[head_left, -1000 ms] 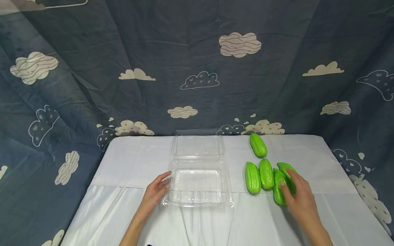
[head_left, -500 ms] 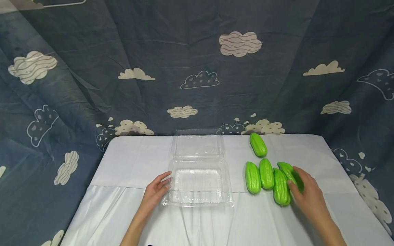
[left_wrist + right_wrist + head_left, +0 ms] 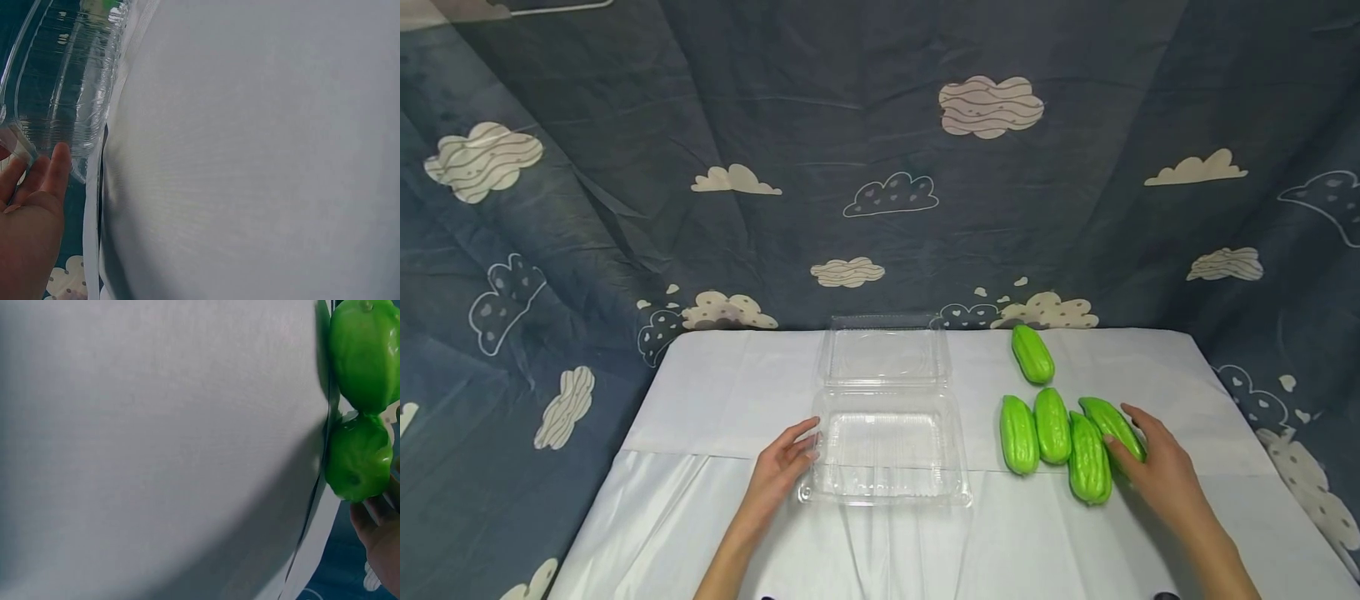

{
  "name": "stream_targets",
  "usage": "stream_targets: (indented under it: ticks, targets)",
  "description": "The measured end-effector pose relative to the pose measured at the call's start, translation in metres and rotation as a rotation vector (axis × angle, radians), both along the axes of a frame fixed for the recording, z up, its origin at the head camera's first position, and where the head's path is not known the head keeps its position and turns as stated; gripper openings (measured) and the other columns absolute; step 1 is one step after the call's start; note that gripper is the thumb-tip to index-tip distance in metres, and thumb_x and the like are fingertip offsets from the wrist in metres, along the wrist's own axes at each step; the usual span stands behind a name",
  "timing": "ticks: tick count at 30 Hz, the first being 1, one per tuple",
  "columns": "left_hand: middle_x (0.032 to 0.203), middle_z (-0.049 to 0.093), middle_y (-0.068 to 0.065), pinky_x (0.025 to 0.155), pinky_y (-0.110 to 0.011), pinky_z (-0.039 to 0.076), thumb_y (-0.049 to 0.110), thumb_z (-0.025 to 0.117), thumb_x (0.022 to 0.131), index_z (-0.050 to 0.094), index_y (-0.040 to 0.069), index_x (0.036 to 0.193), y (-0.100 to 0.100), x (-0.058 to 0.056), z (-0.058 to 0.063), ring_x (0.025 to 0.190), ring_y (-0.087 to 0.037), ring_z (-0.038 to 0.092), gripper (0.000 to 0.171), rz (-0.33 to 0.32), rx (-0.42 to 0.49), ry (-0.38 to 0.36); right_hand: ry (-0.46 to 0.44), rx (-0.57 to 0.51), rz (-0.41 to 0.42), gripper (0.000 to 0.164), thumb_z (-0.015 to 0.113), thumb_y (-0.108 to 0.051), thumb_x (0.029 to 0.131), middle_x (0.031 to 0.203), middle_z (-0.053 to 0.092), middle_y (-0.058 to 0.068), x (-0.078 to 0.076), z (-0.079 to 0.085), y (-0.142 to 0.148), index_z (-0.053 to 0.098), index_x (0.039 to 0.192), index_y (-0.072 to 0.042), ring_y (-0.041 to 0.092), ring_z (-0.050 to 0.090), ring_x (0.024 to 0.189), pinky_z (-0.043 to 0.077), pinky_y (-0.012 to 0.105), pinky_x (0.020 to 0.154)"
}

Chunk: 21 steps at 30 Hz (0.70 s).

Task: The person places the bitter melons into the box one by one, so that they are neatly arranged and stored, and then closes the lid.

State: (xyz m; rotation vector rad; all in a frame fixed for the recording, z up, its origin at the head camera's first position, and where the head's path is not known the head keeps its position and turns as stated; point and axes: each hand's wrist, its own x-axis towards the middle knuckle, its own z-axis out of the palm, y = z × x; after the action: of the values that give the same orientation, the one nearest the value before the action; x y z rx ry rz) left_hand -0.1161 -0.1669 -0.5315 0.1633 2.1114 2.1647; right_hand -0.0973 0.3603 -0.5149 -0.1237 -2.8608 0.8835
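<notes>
An open clear plastic clamshell box [image 3: 887, 492] lies on the white cloth, its lid [image 3: 883, 354] folded back. My left hand [image 3: 781, 467] is at the box's left side, fingertips right at its wall, as the left wrist view also shows. My right hand [image 3: 1165, 471] is beside the rightmost ribbed green gourd-like vegetable [image 3: 1116, 425]. The thumb overlaps its near side in the head view, and the other fingers are spread on its right. In the right wrist view the fingers [image 3: 365, 519] come up close to one vegetable's end [image 3: 356, 462]. A second such vegetable [image 3: 1090, 458] lies against its left.
Two more green vegetables, one at left [image 3: 1019, 435] and one beside it [image 3: 1052, 425], lie side by side between the box and my right hand. Another vegetable [image 3: 1032, 354] lies farther back. A dark cloud-patterned curtain [image 3: 880, 133] hangs behind the white-covered table [image 3: 700, 400].
My right hand has drawn away to the right, off the two right-hand vegetables, which now show more fully. The nearer one has shifted slightly right. My left hand stays at the box.
</notes>
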Motion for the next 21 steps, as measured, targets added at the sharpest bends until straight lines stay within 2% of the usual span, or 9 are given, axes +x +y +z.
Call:
stream_targets:
  ticks: [10, 15, 21]
  targets:
    - [0.144, 0.049, -0.014, 0.102, -0.024, 0.045, -0.002, 0.062, 0.092, 0.054, 0.003, 0.138, 0.000, 0.000, 0.000, 0.131, -0.033, 0.048, 0.047, 0.011, 0.006, 0.002, -0.098, 0.000, -0.042, 0.072, 0.053, -0.040, 0.101, 0.138, 0.036, 0.042, -0.009, -0.005, 0.005, 0.028, 0.148, 0.008, 0.063, 0.034, 0.123, 0.032, 0.076, 0.095]
    - [0.145, 0.048, -0.016, 0.102, -0.024, 0.045, -0.003, 0.061, 0.092, 0.053, 0.003, 0.138, 0.000, 0.000, -0.001, 0.131, -0.033, 0.047, 0.047, 0.007, 0.011, -0.002, -0.174, 0.002, -0.064, 0.077, 0.050, -0.047, 0.100, 0.138, 0.035, 0.043, -0.014, -0.008, 0.008, 0.028, 0.147, 0.010, 0.063, 0.034, 0.123, 0.033, 0.076, 0.095]
    - [0.146, 0.047, -0.017, 0.103, -0.024, 0.045, -0.002, 0.061, 0.093, 0.052, 0.002, 0.139, 0.000, 0.000, -0.001, 0.132, -0.034, 0.047, 0.047, 0.001, 0.003, 0.004, -0.261, -0.045, -0.062, 0.084, 0.048, -0.053, 0.099, 0.141, 0.031, 0.043, -0.017, -0.008, 0.015, 0.027, 0.146, 0.012, 0.062, 0.031, 0.126, 0.032, 0.075, 0.097]
